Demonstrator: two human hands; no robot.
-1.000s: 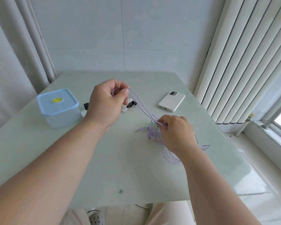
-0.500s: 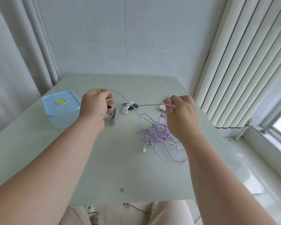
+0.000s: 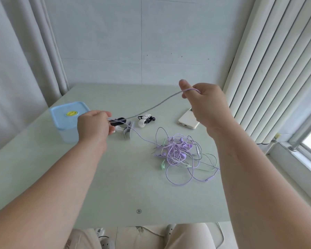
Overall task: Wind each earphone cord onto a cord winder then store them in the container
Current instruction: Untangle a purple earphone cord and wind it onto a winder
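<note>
Earphone cord (image 3: 152, 106), lilac, is now drawn out in a long taut span between the two hands, where half a second ago the hands were closer and level. The right hand (image 3: 207, 105) has been raised toward 1 o'clock with the cord looped over its index finger, its grip closed on that loop. The left hand (image 3: 93, 125) has been lowered toward 10 o'clock, its grip pinched on the other end just beside the cord winders (image 3: 127, 131) on the worktop (image 3: 115, 186). A second strand trails from the left hand down into the tangle (image 3: 178, 151) at 3 o'clock, so the cord is judged only partly freed. No winding is yet seen. The container (image 3: 66, 121), lid on, stands at 9 o'clock, touching nothing. A phone (image 3: 188, 121) lies at 2 o'clock. Separation from the tangle is judged the step in hand.
</note>
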